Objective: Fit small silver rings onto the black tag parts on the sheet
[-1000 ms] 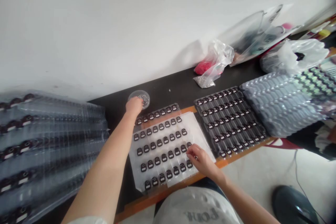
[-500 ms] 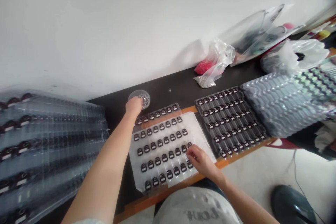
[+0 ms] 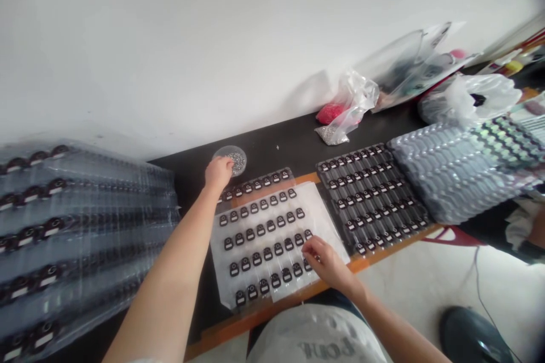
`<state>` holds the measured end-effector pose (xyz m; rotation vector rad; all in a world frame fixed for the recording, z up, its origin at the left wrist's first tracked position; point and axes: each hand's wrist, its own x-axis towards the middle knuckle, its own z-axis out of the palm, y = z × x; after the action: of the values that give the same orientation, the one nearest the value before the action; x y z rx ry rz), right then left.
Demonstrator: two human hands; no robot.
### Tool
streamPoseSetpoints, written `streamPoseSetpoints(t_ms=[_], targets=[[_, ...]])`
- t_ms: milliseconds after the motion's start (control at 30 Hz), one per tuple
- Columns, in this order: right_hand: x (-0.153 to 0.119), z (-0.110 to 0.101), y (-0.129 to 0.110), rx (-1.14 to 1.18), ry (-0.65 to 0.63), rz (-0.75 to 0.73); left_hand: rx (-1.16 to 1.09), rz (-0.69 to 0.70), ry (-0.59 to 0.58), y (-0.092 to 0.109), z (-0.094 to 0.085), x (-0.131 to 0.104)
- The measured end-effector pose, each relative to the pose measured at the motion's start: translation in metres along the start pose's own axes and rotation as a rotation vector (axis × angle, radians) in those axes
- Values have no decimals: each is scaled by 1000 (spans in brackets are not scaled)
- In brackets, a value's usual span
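Note:
My left hand (image 3: 219, 172) is at the near-left rim of a round clear dish (image 3: 241, 161) of small silvery pieces, its fingers pinched together; what they hold, if anything, is too small to tell. My right hand (image 3: 322, 256) rests over the right edge of a clear tray (image 3: 272, 244) with rows of small black parts bearing white labels. Its fingers are curled together, and whatever is between them is hidden. White paper (image 3: 326, 227) lies beneath that tray.
A second tray of black parts (image 3: 374, 198) lies to the right, beside stacked clear trays (image 3: 443, 170). A tall stack of filled trays (image 3: 97, 238) stands at the left. Bags with red (image 3: 331, 113) and silvery contents (image 3: 332, 135) lie by the wall. At far right, part of another person (image 3: 525, 229) shows.
My left hand has shifted slightly at the dish, with its fingertips drawn more into view by the rim. My right hand has hardly moved. The camera view has turned a little.

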<state>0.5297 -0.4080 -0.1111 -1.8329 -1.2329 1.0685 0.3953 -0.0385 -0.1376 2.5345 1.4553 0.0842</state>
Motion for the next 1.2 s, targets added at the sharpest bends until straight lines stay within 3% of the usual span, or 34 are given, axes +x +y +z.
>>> streamPoseSetpoints(t_ms=[233, 367, 433, 533, 633, 733, 933, 1200], targets=[[-4, 3, -7, -19, -6, 3, -48, -16, -7, -4, 0, -9], [-6, 4, -9, -7, -4, 0, -213, -68, 59, -6, 1, -12], [-7, 5, -8, -4, 2, 3, -415, -144, 117, -4, -1, -19], [-7, 7, -9, 1, 10, 2, -898, -351, 131, 7, -5, -43], [-6, 10, -13, -5, 6, -9, -1440, -486, 10, 23, -10, -80], [-1, 12, -18, -16, -2, -15, -1736, -531, -127, 38, -16, -119], [20, 16, -41, 46, 28, -119, -1864, -555, -206, 61, -22, -171], [54, 25, -82, 125, 153, -156, -1865, -583, -270, 79, -20, -208]])
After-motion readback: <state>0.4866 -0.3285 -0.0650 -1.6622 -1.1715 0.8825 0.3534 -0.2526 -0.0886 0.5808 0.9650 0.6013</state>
